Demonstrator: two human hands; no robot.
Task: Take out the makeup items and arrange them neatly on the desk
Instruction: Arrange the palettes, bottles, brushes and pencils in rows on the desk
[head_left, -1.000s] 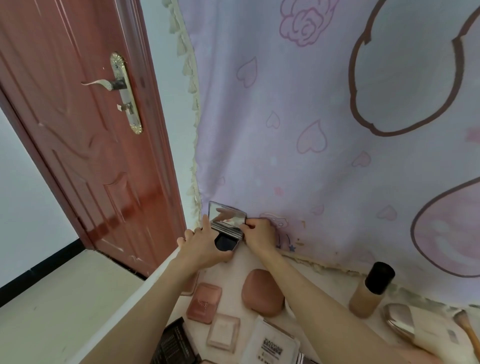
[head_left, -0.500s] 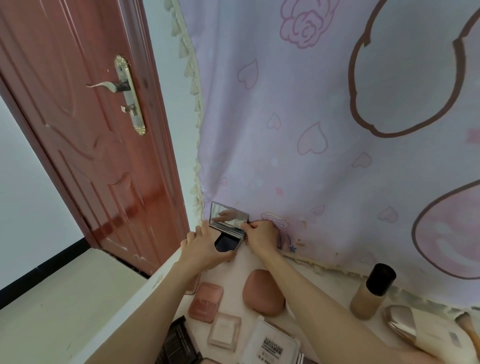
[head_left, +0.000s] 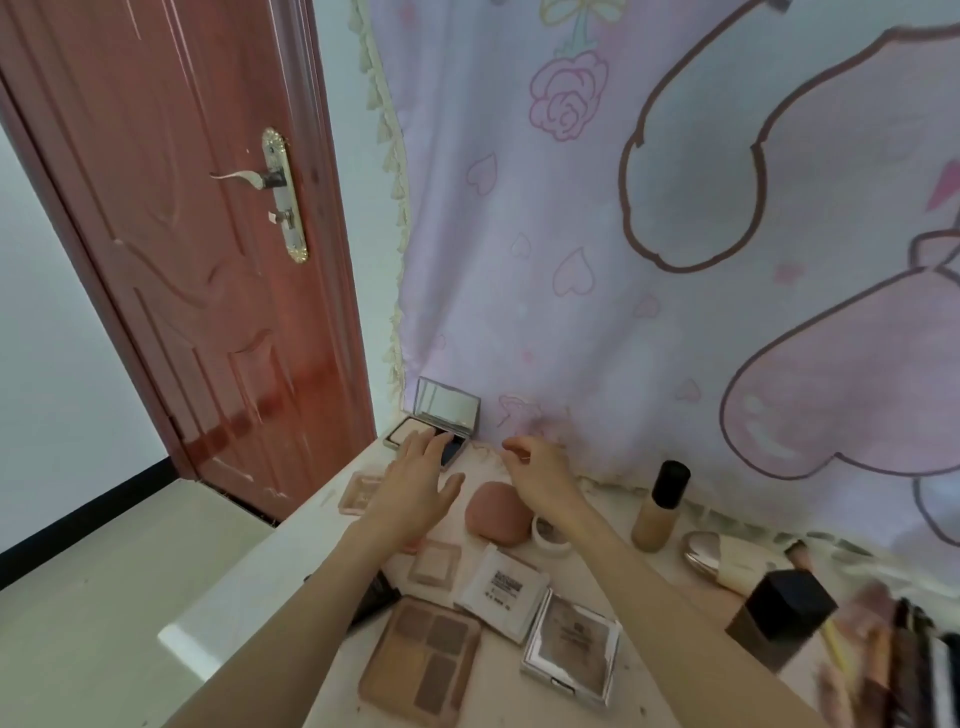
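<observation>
An open mirrored compact stands at the desk's far left corner, its lid leaning toward the wall cloth. My left hand hovers flat just in front of it, fingers spread, holding nothing. My right hand is to its right, fingers loosely curled and empty. Laid out on the desk are a pink puff case, small blush pans, a white compact, an eyeshadow palette, a silver compact and a foundation bottle.
The white desk ends at a left edge beside a red-brown door. A pink printed cloth hangs behind. A dark square-capped bottle, a gold-capped tube and several brushes crowd the right side.
Both hands have let go of the mirrored compact and drawn back toward me; it now stands open on the desk. The view has tilted down, showing more items.
</observation>
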